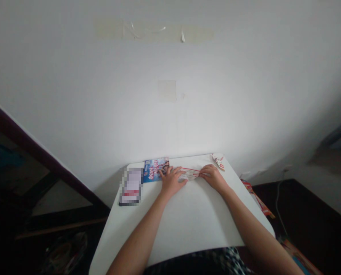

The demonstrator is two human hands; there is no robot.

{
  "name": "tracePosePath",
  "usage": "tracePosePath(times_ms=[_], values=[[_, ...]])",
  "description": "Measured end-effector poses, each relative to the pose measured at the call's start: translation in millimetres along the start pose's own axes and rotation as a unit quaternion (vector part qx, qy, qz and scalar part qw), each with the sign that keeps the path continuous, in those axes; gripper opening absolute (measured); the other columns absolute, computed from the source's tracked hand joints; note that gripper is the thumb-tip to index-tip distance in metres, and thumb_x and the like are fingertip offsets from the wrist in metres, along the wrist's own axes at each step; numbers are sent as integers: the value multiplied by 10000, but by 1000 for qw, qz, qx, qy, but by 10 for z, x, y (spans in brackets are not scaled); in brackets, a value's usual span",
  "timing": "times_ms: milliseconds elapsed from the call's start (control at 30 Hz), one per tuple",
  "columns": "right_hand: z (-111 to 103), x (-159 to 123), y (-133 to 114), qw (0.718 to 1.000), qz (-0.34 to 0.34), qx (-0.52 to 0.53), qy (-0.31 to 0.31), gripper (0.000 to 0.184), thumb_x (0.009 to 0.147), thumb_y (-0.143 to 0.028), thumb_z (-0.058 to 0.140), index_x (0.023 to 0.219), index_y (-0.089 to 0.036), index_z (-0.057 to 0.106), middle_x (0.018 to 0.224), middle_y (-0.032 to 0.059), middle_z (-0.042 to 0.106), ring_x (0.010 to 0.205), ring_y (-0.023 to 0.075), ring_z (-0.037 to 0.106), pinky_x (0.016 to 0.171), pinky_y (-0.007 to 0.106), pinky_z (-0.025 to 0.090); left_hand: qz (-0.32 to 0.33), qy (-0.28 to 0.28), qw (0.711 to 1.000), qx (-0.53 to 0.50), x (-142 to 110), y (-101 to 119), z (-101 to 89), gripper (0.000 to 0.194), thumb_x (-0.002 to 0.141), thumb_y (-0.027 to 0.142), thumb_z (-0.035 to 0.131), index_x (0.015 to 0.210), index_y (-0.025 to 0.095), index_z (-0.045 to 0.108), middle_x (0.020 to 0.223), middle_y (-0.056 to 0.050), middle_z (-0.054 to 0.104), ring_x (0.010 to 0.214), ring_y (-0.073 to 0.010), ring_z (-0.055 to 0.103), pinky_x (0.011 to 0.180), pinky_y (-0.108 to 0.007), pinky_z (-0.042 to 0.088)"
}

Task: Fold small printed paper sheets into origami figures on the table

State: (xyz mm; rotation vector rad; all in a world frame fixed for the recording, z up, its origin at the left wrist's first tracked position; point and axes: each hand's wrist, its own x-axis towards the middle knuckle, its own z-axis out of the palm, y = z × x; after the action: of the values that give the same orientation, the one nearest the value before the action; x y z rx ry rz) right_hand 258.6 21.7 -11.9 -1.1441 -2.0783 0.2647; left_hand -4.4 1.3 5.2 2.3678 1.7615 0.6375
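A folded strip of white paper with red print (189, 173) lies on the white table (187, 217) near its far edge. My left hand (172, 180) rests flat on the strip's left end, fingers spread. Pressing the right end is my right hand (214, 175), its fingers curled down onto the paper. Both forearms reach out over the tabletop.
A blue printed leaflet (155, 169) lies left of the strip. A phone-like slab (131, 186), blurred out, sits at the table's left edge. A small folded paper shape (218, 160) rests at the far right corner. A white wall stands behind. Papers (258, 200) lie on the dark floor at right.
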Motion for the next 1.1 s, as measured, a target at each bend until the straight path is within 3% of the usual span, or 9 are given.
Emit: tracePosePath(times_ms=[367,700,1100], values=[[53,-2,-87,998,58,-22,-2,106,926,-285,676,859,-220,726,891,70,720,956,248,604,896,380,463,14,-24,999,-20,-13,-1,-35,368,830,518,743,1194,469,724,1479,35,622,1451,-357,401,1192,-805,-28],[95,19,-230,990,119,-69,-23,120,963,-275,604,921,-229,707,961,56,722,1000,236,572,916,359,418,19,-35,999,-23,-11,-2,-49,307,844,526,729,1144,466,748,1475,42,623,1451,-361,389,1179,-811,-18],[209,48,-370,973,179,-143,-2,132,963,-313,632,947,-237,739,999,76,727,1057,276,538,945,402,376,-7,-22,999,-27,13,66,-49,242,851,542,727,1060,430,782,1446,31,645,1426,-362,408,1166,-834,-8]])
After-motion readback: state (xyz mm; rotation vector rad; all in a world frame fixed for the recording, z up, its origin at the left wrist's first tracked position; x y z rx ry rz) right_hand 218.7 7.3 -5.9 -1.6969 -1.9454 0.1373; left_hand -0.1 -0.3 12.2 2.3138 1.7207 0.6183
